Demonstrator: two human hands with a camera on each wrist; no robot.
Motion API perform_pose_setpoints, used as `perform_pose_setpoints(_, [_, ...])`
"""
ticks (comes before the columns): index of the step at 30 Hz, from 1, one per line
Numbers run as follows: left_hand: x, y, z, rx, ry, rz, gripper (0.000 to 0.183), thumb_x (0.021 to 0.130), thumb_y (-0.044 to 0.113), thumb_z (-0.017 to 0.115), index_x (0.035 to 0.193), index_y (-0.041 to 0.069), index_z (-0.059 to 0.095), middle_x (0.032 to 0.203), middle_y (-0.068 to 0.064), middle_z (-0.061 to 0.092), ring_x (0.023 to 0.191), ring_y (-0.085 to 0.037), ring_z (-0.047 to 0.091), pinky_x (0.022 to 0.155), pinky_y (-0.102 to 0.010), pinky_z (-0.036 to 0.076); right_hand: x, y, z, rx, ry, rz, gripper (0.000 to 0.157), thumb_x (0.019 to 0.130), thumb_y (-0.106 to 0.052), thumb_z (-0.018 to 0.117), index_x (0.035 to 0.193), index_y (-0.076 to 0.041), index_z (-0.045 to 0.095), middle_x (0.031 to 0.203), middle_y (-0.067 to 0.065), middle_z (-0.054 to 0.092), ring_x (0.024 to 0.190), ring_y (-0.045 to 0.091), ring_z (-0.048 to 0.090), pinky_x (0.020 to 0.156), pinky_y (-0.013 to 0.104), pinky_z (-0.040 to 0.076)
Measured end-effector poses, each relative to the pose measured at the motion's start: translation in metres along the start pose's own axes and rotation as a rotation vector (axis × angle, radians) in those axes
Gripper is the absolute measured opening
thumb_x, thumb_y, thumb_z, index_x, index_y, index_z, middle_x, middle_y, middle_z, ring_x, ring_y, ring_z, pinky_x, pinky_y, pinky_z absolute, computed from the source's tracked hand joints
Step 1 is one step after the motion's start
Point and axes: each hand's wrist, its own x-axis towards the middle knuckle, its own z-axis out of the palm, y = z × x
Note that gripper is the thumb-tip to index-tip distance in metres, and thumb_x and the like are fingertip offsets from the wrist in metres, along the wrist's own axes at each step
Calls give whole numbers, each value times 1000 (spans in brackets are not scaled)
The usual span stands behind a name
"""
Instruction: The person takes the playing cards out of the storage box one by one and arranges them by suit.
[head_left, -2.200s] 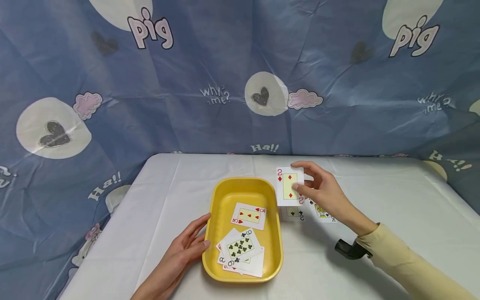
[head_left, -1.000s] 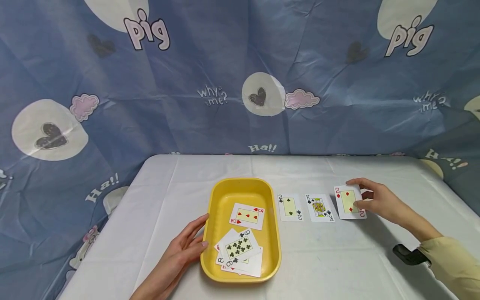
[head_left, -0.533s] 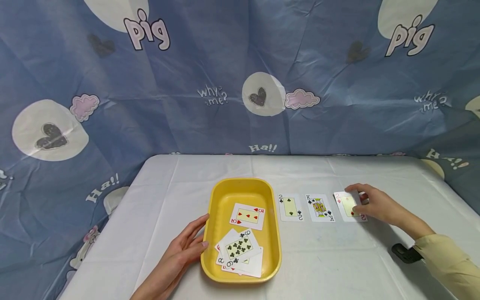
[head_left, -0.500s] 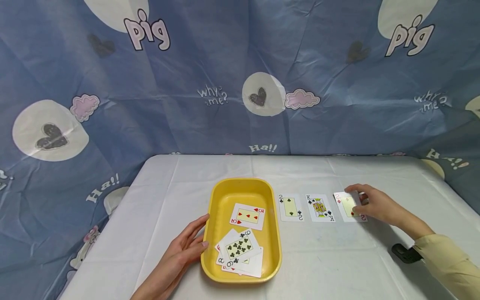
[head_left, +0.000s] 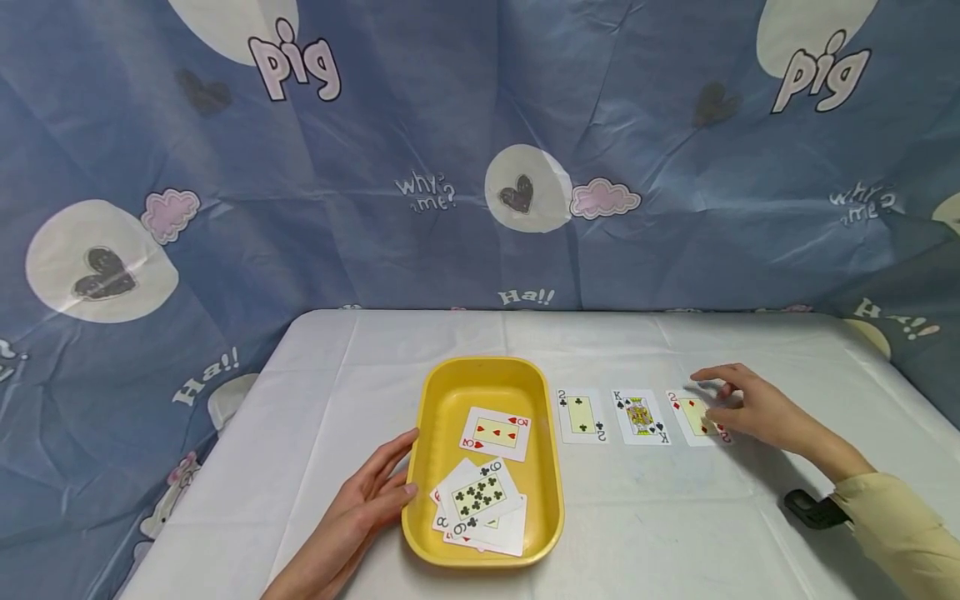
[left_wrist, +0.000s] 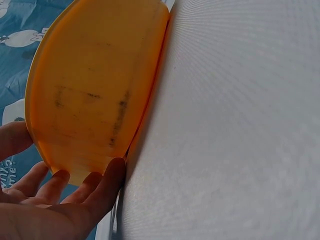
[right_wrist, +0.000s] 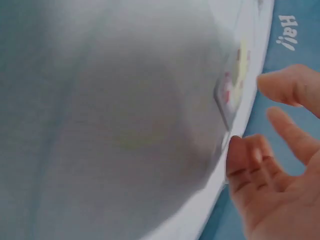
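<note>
At the right of the head view, my right hand hovers over a two of diamonds, thumb and fingers spread apart. The card lies face up on the cloth, partly covered by the thumb. In the right wrist view nothing is between the fingers. My left hand rests its fingertips against the left side of a yellow tray; the left wrist view shows them on its outer wall. Inside the tray lie a three of hearts and an overlapping pile topped by a clubs card.
Between the tray and the two of diamonds, a two of clubs and a king of spades lie face up in a row. White cloth covers the table. Behind it hangs a blue printed curtain.
My right hand carried the two of diamonds rightward from beside the tray, laid it right of the king of spades, and let go, fingers lifting off. The left hand stayed at the tray.
</note>
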Motion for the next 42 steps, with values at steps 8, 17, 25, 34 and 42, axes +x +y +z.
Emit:
perform_pose_setpoints(8, [-1, 0, 0, -1, -5, 1, 63, 92, 11, 66, 148, 22, 41, 156, -1, 29, 141, -25, 34, 104, -36, 43, 6, -31, 7, 90, 112, -169, 37, 89, 3, 68, 123, -13, 63, 116, 2, 60, 91, 14, 59, 69, 22, 52])
perform_pose_setpoints(17, [-2, 0, -1, 15, -16, -1, 63, 92, 13, 67, 148, 24, 41, 156, 1, 30, 141, -22, 33, 105, -35, 42, 17, -85, 18, 210, 64, -265, 32, 95, -4, 65, 119, -24, 64, 112, -8, 64, 93, 13, 62, 73, 23, 52])
perform_pose_setpoints(25, [-2, 1, -1, 22, -20, 2, 63, 92, 12, 66, 148, 24, 41, 156, 2, 30, 141, -21, 33, 105, -34, 41, 35, -124, 32, 245, -7, -397, 34, 93, -4, 67, 120, -24, 64, 111, -8, 64, 94, 11, 61, 81, 25, 53])
perform_pose_setpoints(34, [-1, 2, 0, 23, -7, -15, 63, 92, 13, 66, 148, 25, 41, 156, 1, 31, 142, -22, 33, 105, -35, 42, 56, -155, 54, 253, -147, -470, 34, 93, -8, 68, 124, -21, 61, 117, -3, 63, 96, 13, 61, 83, 30, 54])
perform_pose_setpoints(42, [-1, -1, -2, 27, -10, -20, 63, 92, 14, 66, 148, 27, 41, 155, 4, 31, 141, -19, 34, 106, -34, 40, 74, -171, 81, 205, -281, -512, 43, 92, -6, 69, 129, -24, 58, 124, -11, 57, 106, 17, 58, 90, 36, 50])
